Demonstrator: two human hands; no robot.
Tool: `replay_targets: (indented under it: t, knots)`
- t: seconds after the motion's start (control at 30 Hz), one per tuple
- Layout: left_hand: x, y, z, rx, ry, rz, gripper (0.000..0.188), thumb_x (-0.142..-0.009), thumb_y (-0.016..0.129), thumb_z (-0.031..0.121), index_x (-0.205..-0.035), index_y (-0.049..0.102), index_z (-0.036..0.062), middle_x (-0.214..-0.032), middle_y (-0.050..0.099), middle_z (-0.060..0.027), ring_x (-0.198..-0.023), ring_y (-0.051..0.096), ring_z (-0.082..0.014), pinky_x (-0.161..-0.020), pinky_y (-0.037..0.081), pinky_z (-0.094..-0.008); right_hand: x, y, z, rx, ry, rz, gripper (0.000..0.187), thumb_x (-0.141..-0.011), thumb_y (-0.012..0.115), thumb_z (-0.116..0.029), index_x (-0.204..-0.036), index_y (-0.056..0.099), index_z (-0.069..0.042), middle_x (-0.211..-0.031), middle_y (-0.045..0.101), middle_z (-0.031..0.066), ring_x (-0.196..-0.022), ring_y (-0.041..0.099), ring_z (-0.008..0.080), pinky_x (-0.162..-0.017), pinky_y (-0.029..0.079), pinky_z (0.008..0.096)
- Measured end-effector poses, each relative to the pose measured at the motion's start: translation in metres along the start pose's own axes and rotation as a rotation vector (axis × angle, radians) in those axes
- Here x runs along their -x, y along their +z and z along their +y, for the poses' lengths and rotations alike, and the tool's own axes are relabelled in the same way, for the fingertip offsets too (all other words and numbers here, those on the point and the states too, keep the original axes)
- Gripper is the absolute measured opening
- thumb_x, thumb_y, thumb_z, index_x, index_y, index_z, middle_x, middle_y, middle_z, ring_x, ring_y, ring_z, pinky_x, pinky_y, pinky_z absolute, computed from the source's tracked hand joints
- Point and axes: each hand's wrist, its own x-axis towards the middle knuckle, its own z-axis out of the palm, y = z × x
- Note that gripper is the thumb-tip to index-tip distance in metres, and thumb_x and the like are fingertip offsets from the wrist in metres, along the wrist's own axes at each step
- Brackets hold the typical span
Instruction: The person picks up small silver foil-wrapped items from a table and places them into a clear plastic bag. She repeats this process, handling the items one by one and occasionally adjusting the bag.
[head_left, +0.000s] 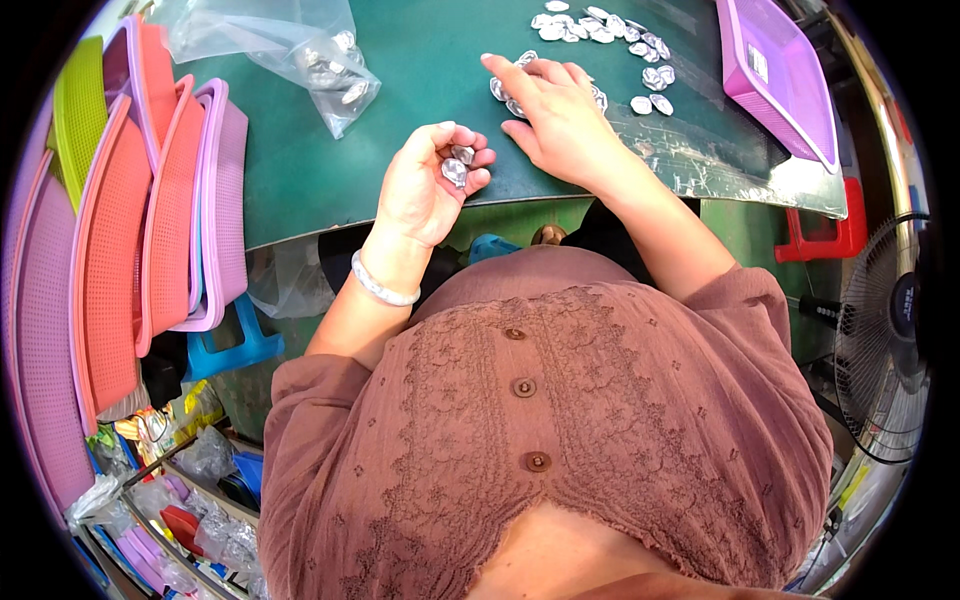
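My left hand (412,190) is turned palm up near the table's front edge, its fingers curled round a few small shiny silver discs (454,173). To the right and farther in, my right hand (572,122) lies palm down with its fingers stretched out over a small heap of silver discs (499,90). Part of that heap is hidden under the hand. More of these silver discs (602,32) lie loose beyond my right hand, on the green tabletop (430,60).
A clear plastic bag (290,40) with silver pieces lies at the back left. Stacked plastic baskets (110,240) crowd the left side. A purple tray (765,85) stands at the table's right end, a fan (880,320) and red stool (835,230) below it.
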Motion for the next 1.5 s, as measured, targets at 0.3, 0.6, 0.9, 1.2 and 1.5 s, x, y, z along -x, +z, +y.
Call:
replay_targets:
  t: [0.3, 0.6, 0.9, 1.2, 1.5]
  knots:
    - [0.001, -0.005, 0.002, -0.149, 0.081, 0.044, 0.014, -0.085, 0.052, 0.010, -0.095, 0.053, 0.0007, -0.073, 0.053, -0.0046, -0.062, 0.050, -0.0135, -0.050, 0.041, -0.0238, 0.002, 0.000, -0.007, -0.117, -0.029, -0.052, 0.055, -0.069, 0.067, -0.012, -0.120, 0.046, -0.011, -0.090, 0.061, 0.0044, -0.100, 0.050, 0.0241, -0.091, 0.029, 0.0446]
    - [0.001, -0.003, 0.002, -0.191, 0.075, 0.077, 0.020, -0.084, 0.053, 0.009, -0.102, 0.049, 0.0007, -0.071, 0.051, -0.0040, -0.057, 0.048, -0.0108, -0.045, 0.036, -0.0209, 0.004, 0.008, -0.013, -0.042, -0.017, -0.043, 0.056, -0.070, 0.066, -0.013, -0.121, 0.044, -0.011, -0.092, 0.060, 0.0045, -0.098, 0.049, 0.0239, -0.093, 0.027, 0.0477]
    - [0.004, 0.003, 0.001, -0.202, 0.031, -0.022, 0.011, -0.085, 0.056, 0.011, -0.091, 0.057, 0.0023, -0.072, 0.057, -0.0028, -0.054, 0.047, -0.0059, -0.044, 0.036, -0.0189, 0.004, -0.012, -0.019, -0.348, -0.079, 0.082, 0.059, -0.068, 0.066, -0.006, -0.123, 0.044, -0.011, -0.091, 0.062, 0.0009, -0.091, 0.050, 0.0241, -0.087, 0.034, 0.0382]
    - [0.010, 0.014, 0.004, -0.214, 0.055, -0.067, 0.013, -0.086, 0.053, 0.010, -0.096, 0.055, 0.0012, -0.075, 0.058, -0.0045, -0.057, 0.049, -0.0074, -0.046, 0.038, -0.0187, 0.016, -0.015, -0.020, -0.766, 0.177, 0.065, 0.058, -0.076, 0.061, 0.001, -0.129, 0.038, -0.004, -0.088, 0.061, 0.0039, -0.088, 0.056, 0.0099, -0.090, 0.036, 0.0281]
    - [0.012, 0.017, 0.004, -0.221, 0.053, -0.065, 0.014, -0.086, 0.053, 0.010, -0.096, 0.056, 0.0000, -0.075, 0.058, -0.0056, -0.058, 0.049, -0.0076, -0.046, 0.038, -0.0183, 0.017, -0.020, -0.019, -0.911, 0.305, 0.074, 0.049, -0.080, 0.055, -0.002, -0.126, 0.039, -0.004, -0.082, 0.062, 0.0026, -0.082, 0.056, 0.0083, -0.082, 0.041, 0.0259]
